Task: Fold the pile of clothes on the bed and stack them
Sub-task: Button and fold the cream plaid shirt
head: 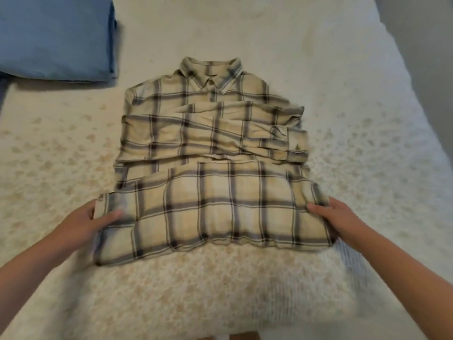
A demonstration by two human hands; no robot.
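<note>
Gripping the plaid shirt [210, 148] by its hem corners, my left hand [84, 223] and right hand [339, 215] pinch it; it lies lengthwise mid-bed [367, 94], collar pointing away.

A single head-worn wide-angle camera is looking forward and steeply down from above the near edge of the bed [245, 290], sitting close over it. It is facing toward the far side, taking in the plaid shirt [210, 148] at centre, both forearms entering from the bottom corners, and a folded blue garment [56, 38] at top left
</note>
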